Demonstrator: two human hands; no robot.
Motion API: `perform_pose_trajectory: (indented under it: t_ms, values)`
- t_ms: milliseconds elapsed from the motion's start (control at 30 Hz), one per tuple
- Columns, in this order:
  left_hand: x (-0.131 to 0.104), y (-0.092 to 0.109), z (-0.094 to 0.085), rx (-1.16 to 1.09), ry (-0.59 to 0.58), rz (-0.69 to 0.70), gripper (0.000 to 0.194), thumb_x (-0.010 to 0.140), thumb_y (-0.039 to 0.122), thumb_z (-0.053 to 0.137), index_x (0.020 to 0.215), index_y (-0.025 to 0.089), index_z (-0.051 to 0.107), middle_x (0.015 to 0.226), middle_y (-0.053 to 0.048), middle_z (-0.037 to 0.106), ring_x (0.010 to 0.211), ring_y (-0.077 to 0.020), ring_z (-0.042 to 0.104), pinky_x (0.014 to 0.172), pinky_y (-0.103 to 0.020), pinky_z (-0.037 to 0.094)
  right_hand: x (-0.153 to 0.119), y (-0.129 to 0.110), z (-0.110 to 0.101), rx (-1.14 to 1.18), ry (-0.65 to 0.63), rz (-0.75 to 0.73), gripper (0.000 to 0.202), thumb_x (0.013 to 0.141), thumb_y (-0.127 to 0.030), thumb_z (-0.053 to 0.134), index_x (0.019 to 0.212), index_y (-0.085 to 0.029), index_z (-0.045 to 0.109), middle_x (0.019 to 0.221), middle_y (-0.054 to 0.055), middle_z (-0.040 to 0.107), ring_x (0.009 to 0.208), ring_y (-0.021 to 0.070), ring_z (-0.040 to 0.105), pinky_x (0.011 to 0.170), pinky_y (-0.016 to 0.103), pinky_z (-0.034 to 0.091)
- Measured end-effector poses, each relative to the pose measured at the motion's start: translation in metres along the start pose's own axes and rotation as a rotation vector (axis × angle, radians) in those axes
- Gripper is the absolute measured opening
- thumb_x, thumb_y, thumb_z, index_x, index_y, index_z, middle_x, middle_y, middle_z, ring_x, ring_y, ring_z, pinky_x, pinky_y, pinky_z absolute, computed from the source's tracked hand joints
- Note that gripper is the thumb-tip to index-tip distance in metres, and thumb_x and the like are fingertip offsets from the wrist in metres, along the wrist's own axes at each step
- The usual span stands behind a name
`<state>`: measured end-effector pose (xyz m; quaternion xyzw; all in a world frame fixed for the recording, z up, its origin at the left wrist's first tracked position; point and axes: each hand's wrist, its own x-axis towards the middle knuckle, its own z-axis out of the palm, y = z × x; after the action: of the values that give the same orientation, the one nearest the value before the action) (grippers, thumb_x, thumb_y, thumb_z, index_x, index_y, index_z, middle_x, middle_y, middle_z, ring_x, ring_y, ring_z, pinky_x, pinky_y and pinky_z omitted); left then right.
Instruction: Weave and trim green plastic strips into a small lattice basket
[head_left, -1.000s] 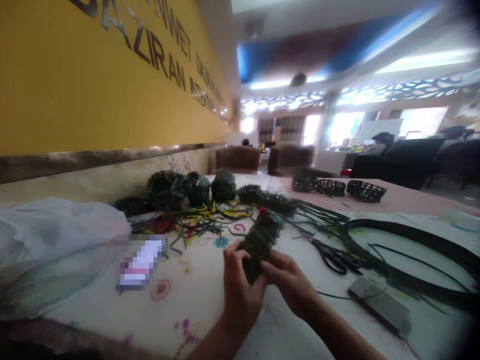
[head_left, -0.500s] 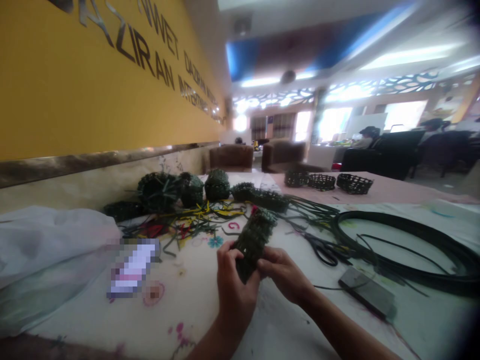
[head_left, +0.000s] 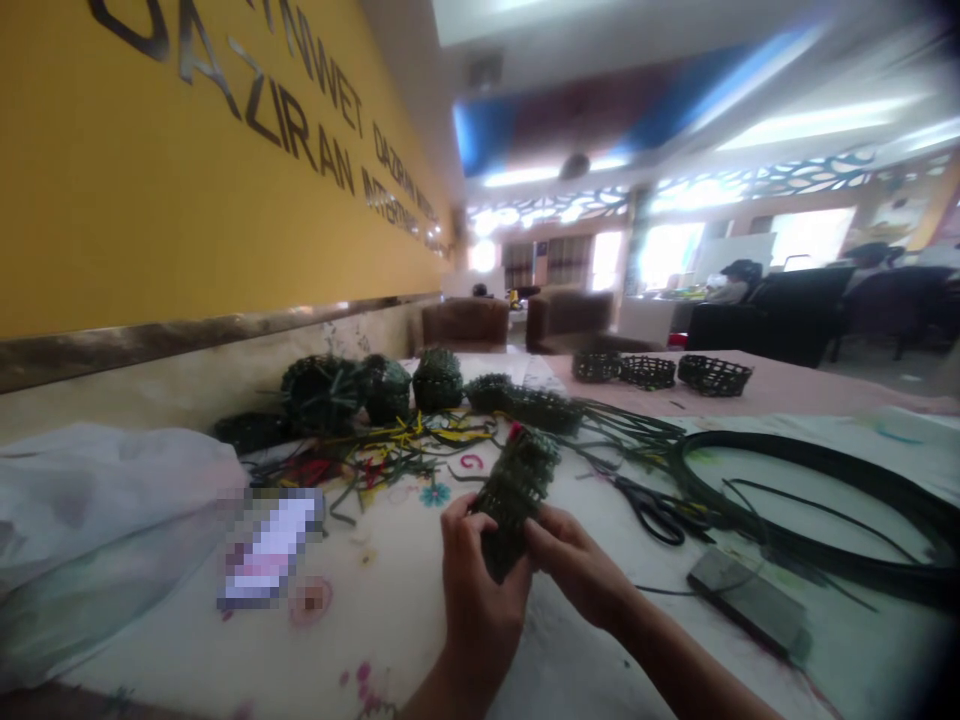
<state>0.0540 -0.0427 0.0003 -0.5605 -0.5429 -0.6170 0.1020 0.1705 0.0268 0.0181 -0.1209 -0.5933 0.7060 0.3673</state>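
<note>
A dark green woven piece (head_left: 517,485) is held upright and slightly tilted at the middle of the view. My left hand (head_left: 484,570) is wrapped round its lower left side, thumb on the near face. On its lower right edge my right hand (head_left: 574,560) is closed, fingertips pressed to the weave. Behind the piece lie loose green, yellow and red strips (head_left: 390,445). Black-handled scissors (head_left: 656,510) rest to the right of my hands.
Several woven baskets (head_left: 439,378) line the back of the table (head_left: 405,620). A big coil of green strip (head_left: 810,565) and a grey block (head_left: 750,600) lie at right. A plastic bag (head_left: 112,500) and a blurred-out flat object (head_left: 274,550) are at left. A person (head_left: 735,285) sits beyond.
The whole view has shifted slightly, so everything sits a little lower and further right. Both hands keep hold of the woven piece, with the right fingers slightly moved along its edge.
</note>
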Motion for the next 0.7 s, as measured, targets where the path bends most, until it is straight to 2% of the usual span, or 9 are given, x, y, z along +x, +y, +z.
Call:
perform_pose_trajectory:
  t_ms: [133,333,533,600,700]
  values:
    - [-0.001,-0.004,0.002,-0.034,0.023,-0.06,0.034,0.076,0.02,0.073,0.102,0.021,0.05,0.126,-0.013,0.053,0.122,-0.029,0.053,0.099,-0.049,0.047,0.001,0.001,-0.006,0.072,0.027,0.064,0.046,0.088,-0.057,0.061,0.106,-0.016,0.07,0.092,0.008,0.071,0.074,0.0163,0.062,0.065,0.025,0.049]
    - [0.003,-0.01,0.0,-0.047,0.0,-0.125,0.058,0.077,0.023,0.071,0.129,0.021,0.045,0.125,-0.012,0.054,0.118,-0.0281,0.055,0.1,-0.049,0.047,0.002,-0.001,-0.005,0.055,0.012,0.046,0.046,0.088,-0.057,0.061,0.102,-0.014,0.07,0.086,0.008,0.07,0.072,0.0157,0.062,0.065,0.026,0.051]
    - [0.004,-0.014,-0.004,-0.07,0.012,-0.088,0.044,0.08,0.024,0.068,0.121,0.021,0.049,0.132,-0.013,0.052,0.126,-0.0277,0.051,0.105,-0.049,0.043,0.001,-0.002,0.0,0.021,0.016,0.017,0.041,0.083,-0.054,0.069,0.081,-0.013,0.069,0.075,0.003,0.065,0.067,0.0137,0.059,0.065,0.027,0.053]
    - [0.004,-0.017,-0.006,-0.086,0.011,-0.092,0.042,0.081,0.024,0.067,0.119,0.021,0.051,0.133,-0.013,0.052,0.127,-0.0276,0.05,0.105,-0.048,0.043,0.0,-0.001,0.001,0.022,0.013,0.005,0.037,0.083,-0.051,0.069,0.083,-0.014,0.07,0.077,0.004,0.066,0.07,0.0151,0.061,0.069,0.031,0.055]
    - [0.005,-0.019,-0.009,-0.135,0.031,-0.136,0.037,0.08,0.027,0.068,0.114,0.021,0.055,0.131,-0.012,0.055,0.126,-0.0283,0.051,0.107,-0.049,0.041,-0.003,0.002,0.004,-0.015,0.067,-0.03,0.037,0.082,-0.052,0.07,0.097,-0.018,0.075,0.088,0.007,0.072,0.081,0.0202,0.066,0.08,0.04,0.055]
